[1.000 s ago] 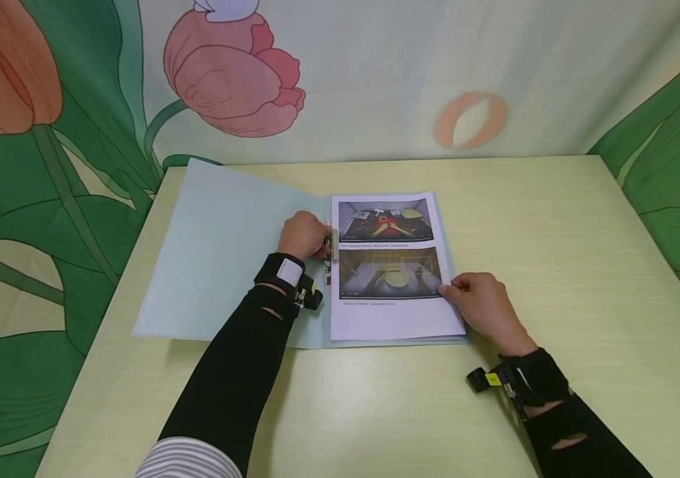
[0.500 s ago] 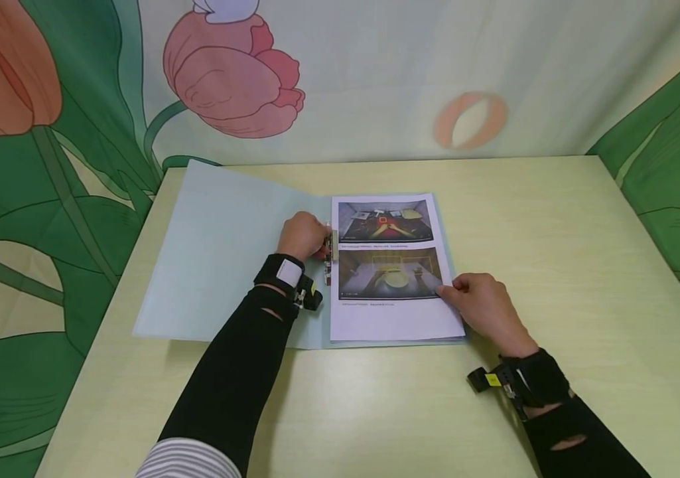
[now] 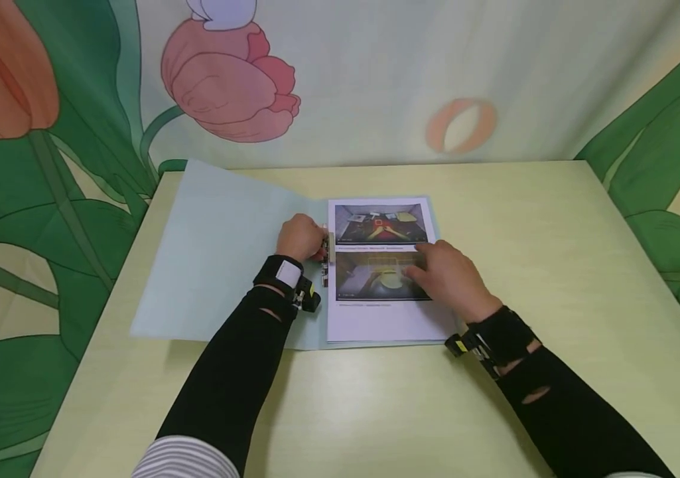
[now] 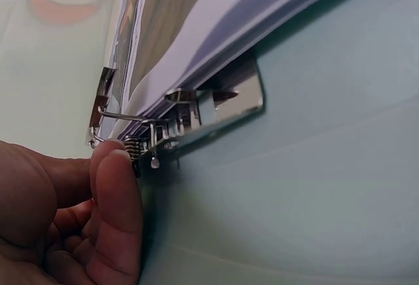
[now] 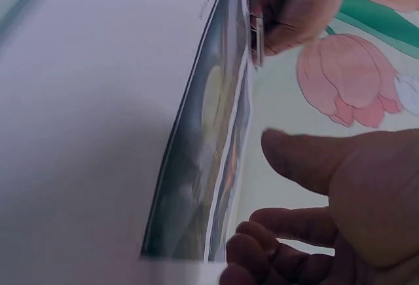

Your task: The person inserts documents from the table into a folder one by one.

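A pale blue file folder [image 3: 220,265] lies open on the table, with a stack of printed sheets [image 3: 390,322] on its right side. Along the stack's left edge sits a metal spring clip [image 4: 242,92], its jaw over the paper. My left hand [image 3: 302,238] pinches the near end of this clip; in the left wrist view the left fingers [image 4: 118,200] meet at its spring and wire part. Over the right part of the top sheet is my right hand [image 3: 453,279], thumb and fingers apart and nothing between them, as the right wrist view also shows.
The light wooden table [image 3: 375,405] extends around the folder on all sides. Behind it hangs a curtain [image 3: 363,79] with printed flowers and leaves. The folder's left cover [image 3: 196,219] slopes up slightly off the table.
My right hand has let go of the sheets' right edge and moved up and left over the page, its fingers spreading. The left hand stays at the clip. The head view has shifted slightly.
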A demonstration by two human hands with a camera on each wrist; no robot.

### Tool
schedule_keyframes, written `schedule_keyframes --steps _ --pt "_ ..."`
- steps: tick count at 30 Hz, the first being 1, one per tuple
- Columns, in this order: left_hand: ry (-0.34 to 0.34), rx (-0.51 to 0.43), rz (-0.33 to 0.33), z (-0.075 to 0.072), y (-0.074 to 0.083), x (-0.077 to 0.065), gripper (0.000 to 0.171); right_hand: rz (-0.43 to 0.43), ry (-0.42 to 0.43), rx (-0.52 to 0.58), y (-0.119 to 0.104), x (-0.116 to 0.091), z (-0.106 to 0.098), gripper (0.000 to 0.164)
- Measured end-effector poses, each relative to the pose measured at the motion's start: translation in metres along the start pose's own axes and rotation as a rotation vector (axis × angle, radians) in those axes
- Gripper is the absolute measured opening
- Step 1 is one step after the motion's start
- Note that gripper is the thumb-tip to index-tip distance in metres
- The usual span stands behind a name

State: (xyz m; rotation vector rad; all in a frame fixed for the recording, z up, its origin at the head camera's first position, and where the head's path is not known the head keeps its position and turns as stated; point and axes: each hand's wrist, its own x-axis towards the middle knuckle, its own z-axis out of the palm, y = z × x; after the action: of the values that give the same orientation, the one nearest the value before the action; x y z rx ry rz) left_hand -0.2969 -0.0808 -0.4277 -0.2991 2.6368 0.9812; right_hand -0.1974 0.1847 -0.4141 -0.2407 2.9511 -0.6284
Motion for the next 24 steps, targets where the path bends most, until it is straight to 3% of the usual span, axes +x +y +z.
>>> schedule_keyframes --steps 3,7,12,20,24 --pt "0.003 -0.008 -0.009 0.006 0.001 0.001 0.031 -0.034 -0.049 -0.059 -0.004 0.013 0.009 0.073" --pt "0.006 -0.003 -0.006 0.012 0.005 0.001 0.033 -0.072 -0.093 -0.113 -0.001 0.019 0.017 0.085" --pt "0.027 0.014 0.055 0.012 0.008 -0.002 0.037 -0.116 -0.087 -0.113 0.003 0.018 0.021 0.086" --pt "0.051 -0.018 0.139 0.004 0.010 -0.013 0.020 -0.148 -0.088 -0.115 0.006 0.019 0.022 0.084" --pt "0.081 0.034 0.247 0.000 0.010 -0.022 0.019 -0.155 -0.091 -0.123 0.006 0.019 0.020 0.083"
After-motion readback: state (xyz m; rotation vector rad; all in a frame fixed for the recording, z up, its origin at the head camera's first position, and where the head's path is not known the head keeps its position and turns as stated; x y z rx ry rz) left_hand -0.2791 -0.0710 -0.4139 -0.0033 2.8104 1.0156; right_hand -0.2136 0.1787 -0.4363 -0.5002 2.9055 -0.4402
